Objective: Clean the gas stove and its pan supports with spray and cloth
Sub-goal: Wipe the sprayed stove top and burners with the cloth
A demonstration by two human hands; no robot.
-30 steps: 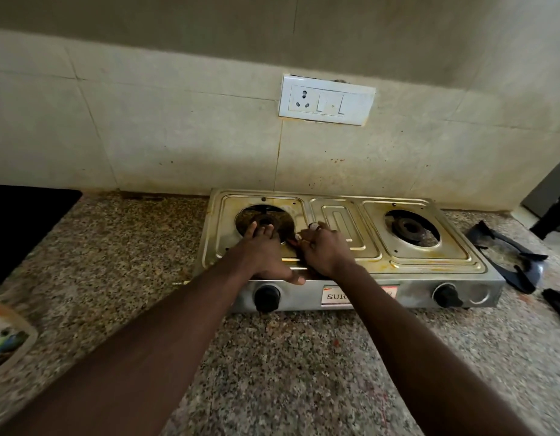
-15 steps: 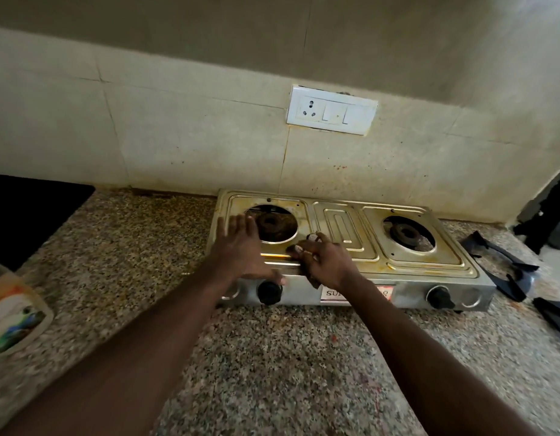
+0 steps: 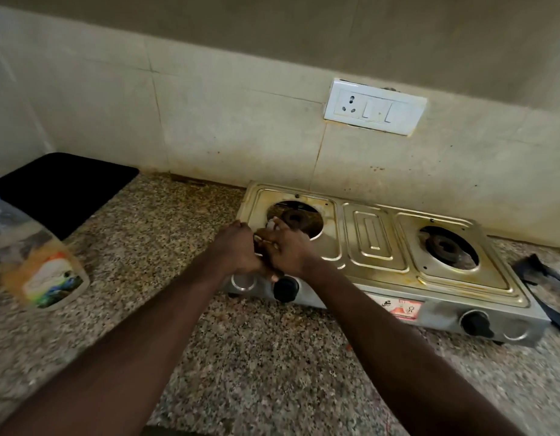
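Observation:
The steel two-burner gas stove [image 3: 371, 237] sits on the granite counter against the wall, its top stained and both burners bare. Both my hands meet over its front left corner, just in front of the left burner [image 3: 296, 218]. My left hand [image 3: 236, 248] is curled into a fist against the fingers of my right hand [image 3: 289, 250], which are spread loosely. What lies between the hands is hidden. Black pan supports [image 3: 541, 275] lie on the counter to the right of the stove. A clear bottle with an orange label [image 3: 44, 275] stands blurred at the far left. No cloth is in view.
A black flat slab [image 3: 63, 187] lies at the back left of the granite counter [image 3: 256, 357]. A white socket and switch plate [image 3: 374, 107] hangs on the stained tile wall above the stove. Two black knobs [image 3: 285, 289] project from the stove front.
My view has swung left, bringing the bottle further in. Both hands slid left to the stove's front left corner. My left hand, flat before, has curled against my right.

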